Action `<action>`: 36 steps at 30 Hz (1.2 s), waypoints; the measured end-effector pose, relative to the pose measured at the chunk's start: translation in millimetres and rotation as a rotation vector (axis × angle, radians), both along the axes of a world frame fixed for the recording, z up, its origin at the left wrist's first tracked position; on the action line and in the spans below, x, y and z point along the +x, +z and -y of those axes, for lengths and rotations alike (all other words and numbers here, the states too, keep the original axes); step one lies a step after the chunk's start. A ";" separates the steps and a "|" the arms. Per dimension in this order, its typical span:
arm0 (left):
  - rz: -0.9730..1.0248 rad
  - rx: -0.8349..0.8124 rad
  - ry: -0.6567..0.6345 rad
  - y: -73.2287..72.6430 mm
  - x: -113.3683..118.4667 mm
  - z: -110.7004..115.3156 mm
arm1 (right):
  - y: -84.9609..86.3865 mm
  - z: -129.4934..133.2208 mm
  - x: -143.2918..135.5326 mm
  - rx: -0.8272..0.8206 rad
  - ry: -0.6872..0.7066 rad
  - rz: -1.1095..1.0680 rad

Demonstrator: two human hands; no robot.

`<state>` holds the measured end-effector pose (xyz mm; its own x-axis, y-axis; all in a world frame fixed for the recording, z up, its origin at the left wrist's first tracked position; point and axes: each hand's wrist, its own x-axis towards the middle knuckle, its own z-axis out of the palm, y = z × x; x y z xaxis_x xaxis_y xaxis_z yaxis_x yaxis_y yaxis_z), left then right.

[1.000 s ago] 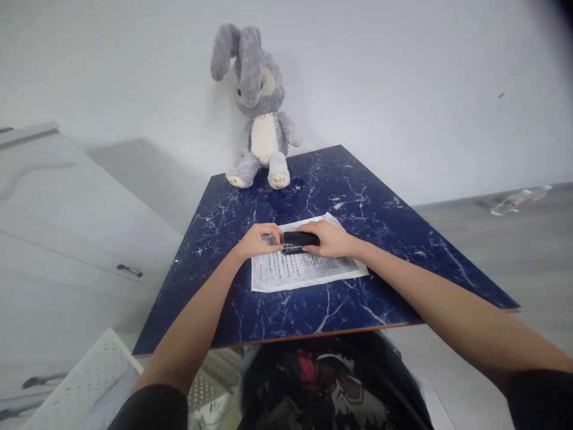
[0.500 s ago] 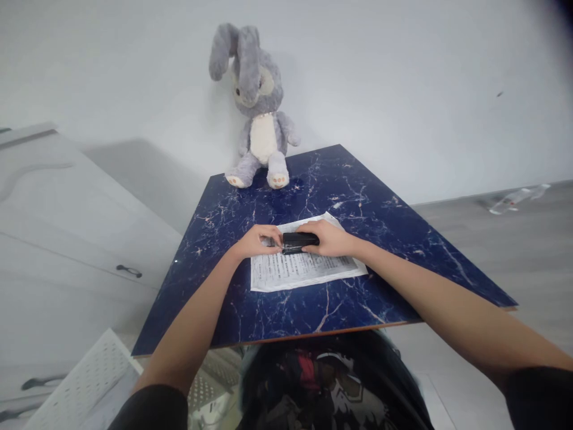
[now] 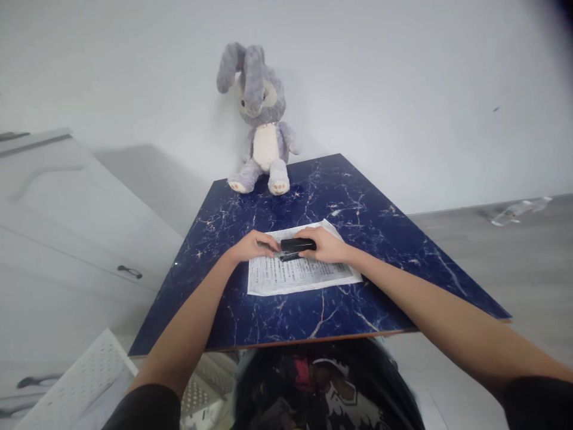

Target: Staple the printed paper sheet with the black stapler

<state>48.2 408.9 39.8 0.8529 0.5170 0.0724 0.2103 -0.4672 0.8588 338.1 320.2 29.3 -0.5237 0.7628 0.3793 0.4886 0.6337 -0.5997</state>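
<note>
A black stapler (image 3: 296, 245) is held over printed paper sheets (image 3: 295, 278) on the dark blue marbled table (image 3: 322, 316). My right hand (image 3: 326, 245) grips it from the right, fingers on top and thumb below; its upper and lower parts stand apart at the left end. Close to that left end is my left hand (image 3: 257, 245), curled just above the paper's left part. Its fingertips are near the stapler, and whether something small is between them is too small to tell.
A grey plush rabbit (image 3: 268, 143) sits at the table's far edge against the wall. On the left stands a white cabinet (image 3: 80, 239), with a white perforated basket (image 3: 85, 382) below. Clear plastic bottles (image 3: 514, 212) lie on the floor at right.
The stapler's upper and lower parts are further apart at the left end. My left fingertips have drawn slightly away from it. The whole view has shifted a little.
</note>
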 end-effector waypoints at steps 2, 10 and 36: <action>0.052 0.032 0.101 -9.3 11.7 5.3 | -1.7 0.5 -2.2 0.000 0.009 -0.028; 0.017 0.228 0.126 -0.1 18.0 7.7 | 0.0 4.2 -12.6 -0.018 0.073 -0.078; 0.287 0.031 0.382 -14.9 -0.1 -20.2 | 38.0 -52.2 205.7 -0.425 -0.159 0.266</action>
<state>48.1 429.1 24.9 0.5452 0.7837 0.2978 0.1283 -0.4290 0.8941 543.8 372.4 67.3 -0.4252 0.8982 -0.1116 0.7295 0.2670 -0.6298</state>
